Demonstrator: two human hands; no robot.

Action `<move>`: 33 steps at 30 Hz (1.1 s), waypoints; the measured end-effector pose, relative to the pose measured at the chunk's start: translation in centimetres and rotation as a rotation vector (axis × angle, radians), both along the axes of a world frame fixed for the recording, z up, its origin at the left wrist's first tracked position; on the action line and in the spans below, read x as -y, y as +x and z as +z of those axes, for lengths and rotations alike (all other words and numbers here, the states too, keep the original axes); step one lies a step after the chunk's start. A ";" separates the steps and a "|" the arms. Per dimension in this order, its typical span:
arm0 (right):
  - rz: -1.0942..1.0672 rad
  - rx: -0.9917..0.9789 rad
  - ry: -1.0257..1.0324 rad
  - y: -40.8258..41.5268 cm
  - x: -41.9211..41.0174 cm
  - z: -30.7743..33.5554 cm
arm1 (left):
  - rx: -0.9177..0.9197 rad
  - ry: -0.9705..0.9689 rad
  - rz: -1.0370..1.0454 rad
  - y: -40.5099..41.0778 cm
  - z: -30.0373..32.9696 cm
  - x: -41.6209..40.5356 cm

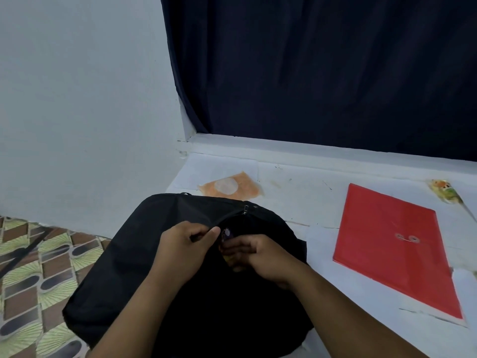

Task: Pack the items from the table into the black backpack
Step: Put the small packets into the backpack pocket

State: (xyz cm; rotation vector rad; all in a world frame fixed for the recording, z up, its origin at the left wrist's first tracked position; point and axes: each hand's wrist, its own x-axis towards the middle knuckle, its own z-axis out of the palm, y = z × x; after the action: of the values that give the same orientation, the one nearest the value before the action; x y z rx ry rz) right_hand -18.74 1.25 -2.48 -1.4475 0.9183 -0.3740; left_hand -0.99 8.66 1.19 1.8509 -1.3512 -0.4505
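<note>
Looking down from the head camera, I take the backpack (pixel 134 267) first: a black, limp fabric bag lying at the near left edge of the white counter (pixel 304 192), partly overhanging toward the patterned floor (pixel 31 267). I judge it soft and light, with nothing stiff in its walls, so the mouth will sag shut unless one side of the zip opening is held up. The edge by the zip is the place to hold it.

Next in size is the red folder (pixel 395 249), flat on the counter to the right, well apart from the bag. It looks thin, smooth and somewhat stiff; I would lift it by an edge and slide it in flat.

At the far right edge lies a small green and orange packet (pixel 445 193), probably light and crinkly.

My left hand (pixel 180 246) sits on top of the bag, its fingers (pixel 209 232) curled and pinching the fabric at the opening. My right hand (pixel 258 257) comes in from the right, wrist low, fingers curled round a small purple and yellow item (pixel 227 236) at the mouth of the bag. I cannot tell what that item is; it seems light and easily pinched.
</note>
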 end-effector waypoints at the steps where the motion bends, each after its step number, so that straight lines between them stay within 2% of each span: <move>1: -0.040 0.019 -0.003 -0.3 0.0 -0.1 | 0.012 0.000 0.005 -0.3 -0.1 0.0; 5: -0.212 -0.019 -0.157 -3.4 0.3 -0.6 | 0.114 -0.053 0.035 -2.5 -0.5 0.3; 8: -0.323 0.032 -0.182 -7.1 0.1 -0.6 | 0.208 -0.053 0.103 -5.7 -1.2 0.7; 11: -0.411 0.051 -0.186 -11.1 -0.1 -0.6 | 0.352 -0.118 0.013 -10.2 -1.7 1.9; 17: -0.494 0.019 -0.222 -21.0 -0.1 -0.7 | 0.283 -0.099 -0.339 -20.0 -5.4 4.7; 22: -0.588 -0.063 -0.305 -30.1 -0.4 -1.5 | 0.244 0.003 -0.428 -27.2 -11.3 5.4; 27: -0.677 -0.340 -0.635 -38.5 -0.2 -3.5 | 0.403 0.056 -0.269 -31.3 -14.1 4.5; 29: -0.695 -0.462 -0.740 -41.8 0.2 -4.7 | 0.415 0.042 -0.237 -31.6 -14.2 4.5; 31: -0.712 -0.641 -0.746 -44.7 1.0 -5.8 | 0.395 0.035 -0.209 -31.7 -14.1 4.7; 33: -0.680 -0.863 -0.669 -46.9 1.7 -7.1 | 0.385 0.032 -0.194 -31.9 -14.0 4.6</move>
State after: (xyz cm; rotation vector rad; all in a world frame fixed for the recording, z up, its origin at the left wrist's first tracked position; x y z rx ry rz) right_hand -65.69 -0.41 -9.59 -1.9081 2.1567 -0.6032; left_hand -32.88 4.08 -12.80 1.9059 -1.8003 -0.2178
